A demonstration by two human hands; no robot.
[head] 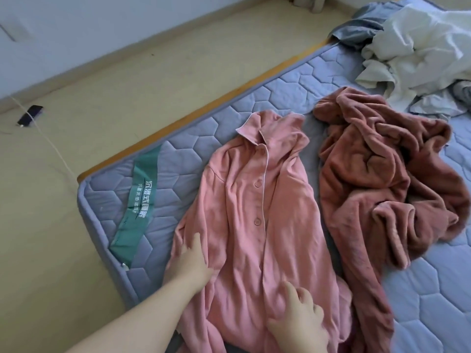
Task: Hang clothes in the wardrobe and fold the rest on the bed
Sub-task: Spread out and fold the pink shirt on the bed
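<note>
1. Quilted blue mattress (pixel 178 154) lies low on a beige floor (pixel 102 103), with a green label (pixel 140 200) across its near corner.
2. Nearest, the right hand (pixel 298 319) sits on the lower front of the shirt (pixel 254 200) with its fingers bent. Whether it pinches cloth or only presses cannot be told.
3. The left hand (pixel 190 263) lies flat on the shirt's left edge, fingers straight, gripping nothing.
4. The step looks like smoothing before a fold. It would go best with one hand anchoring the hem while the other strokes outward from the buttons, so both side edges run straight before they are turned in.
5. The shirt is pink and buttoned, and lies face up on the mattress. Its hem is toward the person and its white-piped collar is at the far end. Long wrinkles run down the front.
6. Just beside it to the right is a crumpled red-brown fleece (pixel 382 187).
7. Farther off lie a white pile (pixel 420 47) and a grey cloth (pixel 362 29). A phone (pixel 30 114) lies on the floor.
</note>
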